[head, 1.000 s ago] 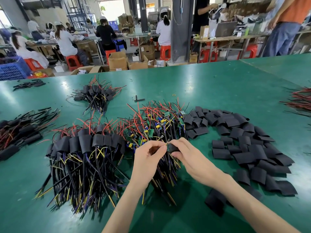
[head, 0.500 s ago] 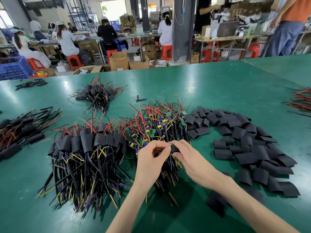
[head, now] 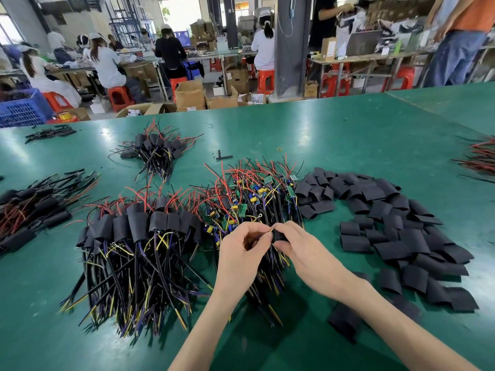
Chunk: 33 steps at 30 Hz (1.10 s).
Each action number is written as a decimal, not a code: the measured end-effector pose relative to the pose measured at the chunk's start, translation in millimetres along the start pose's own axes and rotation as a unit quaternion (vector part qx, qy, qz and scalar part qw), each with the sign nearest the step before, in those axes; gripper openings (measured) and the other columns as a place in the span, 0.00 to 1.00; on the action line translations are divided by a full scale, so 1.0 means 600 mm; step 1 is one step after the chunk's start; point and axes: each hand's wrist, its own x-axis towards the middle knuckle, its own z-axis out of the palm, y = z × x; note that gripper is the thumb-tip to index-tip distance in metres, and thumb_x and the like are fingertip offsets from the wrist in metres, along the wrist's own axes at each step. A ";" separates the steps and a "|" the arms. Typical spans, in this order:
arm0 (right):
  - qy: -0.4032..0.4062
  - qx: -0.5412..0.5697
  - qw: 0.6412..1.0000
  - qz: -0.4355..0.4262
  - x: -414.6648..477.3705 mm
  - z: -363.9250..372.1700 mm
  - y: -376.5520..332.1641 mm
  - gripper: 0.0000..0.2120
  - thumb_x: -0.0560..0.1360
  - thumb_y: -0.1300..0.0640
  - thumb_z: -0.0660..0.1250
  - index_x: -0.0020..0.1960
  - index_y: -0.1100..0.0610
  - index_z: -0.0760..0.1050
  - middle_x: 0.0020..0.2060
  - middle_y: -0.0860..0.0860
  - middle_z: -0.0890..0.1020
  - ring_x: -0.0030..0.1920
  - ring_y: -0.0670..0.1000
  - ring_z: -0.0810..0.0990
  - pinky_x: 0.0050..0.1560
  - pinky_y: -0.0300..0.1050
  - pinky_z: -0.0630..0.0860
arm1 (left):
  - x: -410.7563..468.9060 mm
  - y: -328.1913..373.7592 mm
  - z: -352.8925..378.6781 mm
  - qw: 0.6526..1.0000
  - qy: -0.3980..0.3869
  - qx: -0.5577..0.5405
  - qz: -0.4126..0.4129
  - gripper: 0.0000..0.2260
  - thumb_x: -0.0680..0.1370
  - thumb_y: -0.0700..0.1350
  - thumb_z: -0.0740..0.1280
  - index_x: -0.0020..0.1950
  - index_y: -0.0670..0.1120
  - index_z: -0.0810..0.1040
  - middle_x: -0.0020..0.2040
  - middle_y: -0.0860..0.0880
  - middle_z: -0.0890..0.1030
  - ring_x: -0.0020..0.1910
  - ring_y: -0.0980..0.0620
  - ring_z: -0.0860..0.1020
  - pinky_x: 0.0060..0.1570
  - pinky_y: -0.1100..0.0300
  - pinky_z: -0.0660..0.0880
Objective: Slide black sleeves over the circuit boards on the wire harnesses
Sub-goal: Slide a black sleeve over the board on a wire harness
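My left hand (head: 241, 253) pinches the wire ends of one harness just in front of the pile of bare harnesses (head: 257, 199), whose green circuit boards show. Fingertip to fingertip with it, my right hand (head: 308, 250) grips a black sleeve (head: 280, 235), and the wire tips meet the sleeve's mouth. Left of my hands lies a pile of sleeved harnesses (head: 139, 236). To the right, loose black sleeves (head: 388, 223) spread over the green table (head: 348, 145).
More sleeved harness bundles lie at the far left (head: 32, 210) and further back (head: 155, 148). Red wires (head: 479, 156) sit at the right edge. A small black T-shaped part (head: 222, 156) lies behind the pile. Seated workers, stools and boxes fill the background.
Both hands stay together at the same spot; the fingers have shifted slightly as the wire tips come to the sleeve's mouth. The camera has tipped a little.
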 end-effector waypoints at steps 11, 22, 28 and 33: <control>0.013 -0.007 1.000 -0.001 -0.002 -0.006 -0.010 0.21 0.79 0.49 0.50 0.66 0.58 0.68 0.52 0.52 0.73 0.48 0.56 0.74 0.51 0.55 0.71 | 0.004 0.002 -0.003 1.000 0.021 -0.017 0.003 0.06 0.74 0.35 0.70 0.43 0.46 0.81 0.39 0.56 0.83 0.38 0.59 0.79 0.42 0.70 0.73; 0.006 -0.087 0.996 -0.036 -0.004 -0.002 -0.012 0.23 0.80 0.54 0.53 0.72 0.65 0.61 0.59 0.58 0.74 0.56 0.56 0.74 0.57 0.44 0.69 | 0.000 0.004 -0.001 1.000 0.018 -0.009 0.004 0.08 0.74 0.35 0.69 0.43 0.48 0.80 0.41 0.56 0.82 0.38 0.59 0.78 0.42 0.69 0.74; 0.028 -0.088 0.995 -0.048 -0.004 0.003 -0.005 0.22 0.80 0.56 0.55 0.71 0.64 0.64 0.57 0.58 0.75 0.55 0.57 0.75 0.56 0.48 0.72 | 0.001 0.002 0.001 1.000 0.013 0.000 0.003 0.07 0.75 0.36 0.69 0.44 0.48 0.81 0.41 0.57 0.82 0.39 0.60 0.79 0.42 0.70 0.73; 0.044 -0.032 0.998 -0.038 -0.004 -0.003 -0.009 0.21 0.80 0.51 0.53 0.67 0.61 0.69 0.57 0.54 0.77 0.54 0.55 0.76 0.55 0.47 0.72 | 0.003 -0.001 -0.002 1.000 0.022 -0.014 0.003 0.06 0.75 0.37 0.70 0.44 0.48 0.81 0.40 0.56 0.82 0.39 0.60 0.79 0.41 0.71 0.73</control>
